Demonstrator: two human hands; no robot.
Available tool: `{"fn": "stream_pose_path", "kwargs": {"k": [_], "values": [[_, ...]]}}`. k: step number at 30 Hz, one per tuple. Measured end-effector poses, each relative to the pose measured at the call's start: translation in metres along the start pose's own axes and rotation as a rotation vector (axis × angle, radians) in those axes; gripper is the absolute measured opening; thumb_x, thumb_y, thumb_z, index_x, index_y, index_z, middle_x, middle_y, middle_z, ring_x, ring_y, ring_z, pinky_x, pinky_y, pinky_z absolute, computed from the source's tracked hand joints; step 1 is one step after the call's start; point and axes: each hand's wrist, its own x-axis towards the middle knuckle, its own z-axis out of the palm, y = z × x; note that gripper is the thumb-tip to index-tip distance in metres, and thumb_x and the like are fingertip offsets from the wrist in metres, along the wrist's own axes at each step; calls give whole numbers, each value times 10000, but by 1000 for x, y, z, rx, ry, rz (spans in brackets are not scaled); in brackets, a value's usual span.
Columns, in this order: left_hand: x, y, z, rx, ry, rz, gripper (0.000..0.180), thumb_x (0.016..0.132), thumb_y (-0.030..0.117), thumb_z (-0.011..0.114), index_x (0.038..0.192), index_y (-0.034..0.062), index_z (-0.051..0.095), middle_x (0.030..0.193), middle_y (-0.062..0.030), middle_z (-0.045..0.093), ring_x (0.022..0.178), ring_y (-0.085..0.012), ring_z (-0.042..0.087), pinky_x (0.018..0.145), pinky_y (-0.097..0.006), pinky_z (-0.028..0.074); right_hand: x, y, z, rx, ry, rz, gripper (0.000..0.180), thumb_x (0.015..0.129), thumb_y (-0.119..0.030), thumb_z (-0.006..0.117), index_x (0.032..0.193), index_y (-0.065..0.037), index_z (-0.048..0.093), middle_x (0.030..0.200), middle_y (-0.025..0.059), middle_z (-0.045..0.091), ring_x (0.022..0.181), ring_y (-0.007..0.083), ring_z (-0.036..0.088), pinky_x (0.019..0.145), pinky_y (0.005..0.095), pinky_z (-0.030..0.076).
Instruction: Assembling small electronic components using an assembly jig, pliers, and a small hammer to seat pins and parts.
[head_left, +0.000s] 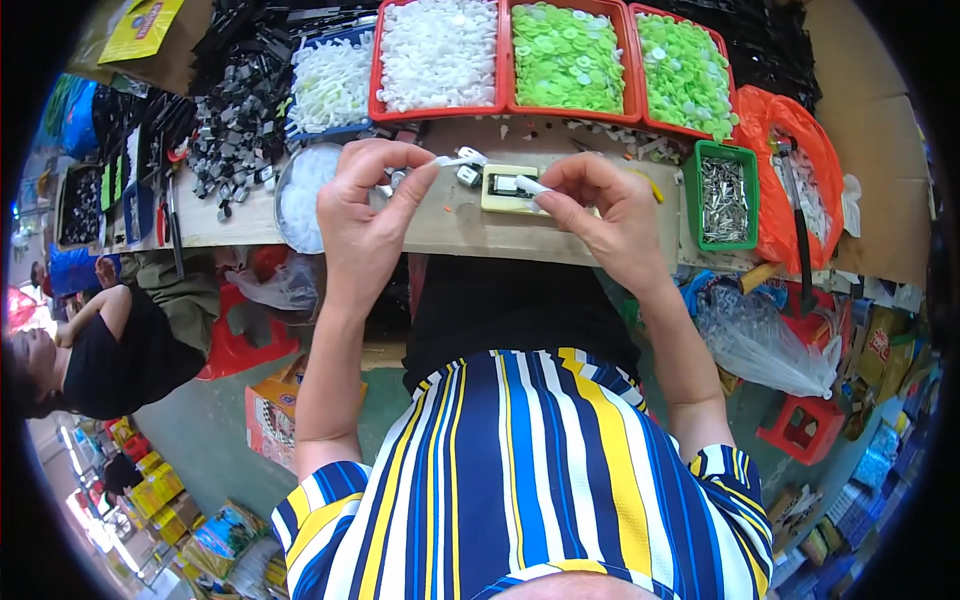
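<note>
Between my left thumb and forefinger (my left hand is raised over the table edge) I pinch a small white piece. My right hand grasps a white stub by its end, just above a cream block on the worktable. Beyond stand red trays of white and lime-green parts; to the right, a green tray of metal pieces.
</note>
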Motion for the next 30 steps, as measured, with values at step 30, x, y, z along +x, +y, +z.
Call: {"fn": "stream_pose_path", "kwargs": {"k": [30], "values": [[2, -7, 47, -302, -301, -323, 154, 904, 115, 725, 983, -16, 710, 888, -4, 679, 787, -56, 571, 699, -199, 445, 0, 0, -29, -537, 26, -392, 292, 759, -94, 796, 1011, -25, 668, 900, 83, 620, 795, 224, 635, 689, 332, 502]]}}
